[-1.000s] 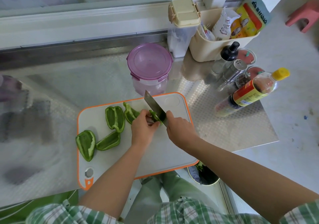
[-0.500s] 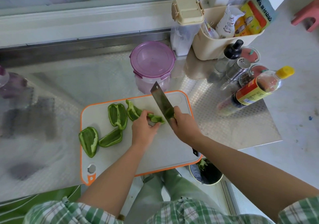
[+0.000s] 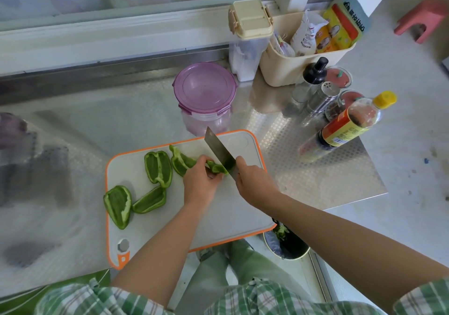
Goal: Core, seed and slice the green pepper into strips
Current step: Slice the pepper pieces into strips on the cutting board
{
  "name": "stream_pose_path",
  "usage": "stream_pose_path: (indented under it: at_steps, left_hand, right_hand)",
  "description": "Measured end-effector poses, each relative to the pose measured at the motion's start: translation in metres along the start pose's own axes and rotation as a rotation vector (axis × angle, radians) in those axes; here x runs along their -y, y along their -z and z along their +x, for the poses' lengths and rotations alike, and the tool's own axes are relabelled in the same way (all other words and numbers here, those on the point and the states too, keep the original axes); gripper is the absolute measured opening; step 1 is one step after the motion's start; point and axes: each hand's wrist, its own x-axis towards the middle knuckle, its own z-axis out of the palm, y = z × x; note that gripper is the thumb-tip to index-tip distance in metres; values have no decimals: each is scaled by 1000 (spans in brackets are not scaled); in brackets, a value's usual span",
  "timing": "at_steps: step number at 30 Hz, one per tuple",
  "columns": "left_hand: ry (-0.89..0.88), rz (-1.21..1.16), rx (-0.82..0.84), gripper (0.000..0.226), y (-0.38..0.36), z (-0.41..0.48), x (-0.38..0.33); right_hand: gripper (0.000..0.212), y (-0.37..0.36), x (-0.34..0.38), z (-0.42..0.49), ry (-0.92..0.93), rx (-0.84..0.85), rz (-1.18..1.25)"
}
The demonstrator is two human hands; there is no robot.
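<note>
Green pepper trimmings point(image 3: 281, 231), as they appear to be, lie in the lined bin point(image 3: 295, 256) below the near edge of the table point(image 3: 315, 169). On the cutting board point(image 3: 218, 212), three cored pepper pieces point(image 3: 158, 167) lie at the left, insides up. A fourth point(image 3: 181, 160) reaches the left hand point(image 3: 200, 184); I cannot tell whether it is one with the held piece point(image 3: 217, 167).

That hand's fingers point(image 3: 202, 163) curl down onto the held piece near the board's far edge. The right hand point(image 3: 255, 183) is clenched round the handle of the knife point(image 3: 218, 152), whose blade meets the piece at its right end.

Slicing looks barely begun. For even strips, the fingertips should tuck behind the knuckles with the blade riding against them. The left hand should back away leftward a strip at a time. Pressing the curved piece flat would stop it rocking.

Beyond the board stands a purple-lidded tub point(image 3: 205, 91), closed, its contents unclear. Farther back, a cream-lidded container point(image 3: 250, 21) seems to hold something white. Beside it, a cream basket point(image 3: 291, 72) carries seasoning packets point(image 3: 340, 28). To the right, a yellow-capped bottle point(image 3: 349, 125) holds dark sauce.
</note>
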Motion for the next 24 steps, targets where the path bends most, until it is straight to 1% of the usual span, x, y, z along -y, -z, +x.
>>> stream_pose_path:
  at_steps: [6,9,11,13,16,20,24]
  left_hand:
    - [11,1,29,28,0,2,3]
    - [49,26,54,31,2,2,4]
    - [102,7,99,31,4,1,5]
    - [183,-91,138,26,5,-2,3]
    - [256,-200,136,15,7,-4,-4]
    - [287,-221,121,8,3,-3,-11]
    - [296,-235,116,6,-3,-2,-20]
  right_hand:
    - [14,-6,6,5,-20,14,-41]
    - [16,-9,9,8,-19,4,-85]
    - [15,-10,8,9,-23,1,-87]
    - [14,-10,3,11,-16,-11,-56]
    - [15,-9,-5,13,-16,-32,29]
    - [9,1,-8,10,11,-89,154]
    - [9,7,-5,5,38,-79,140]
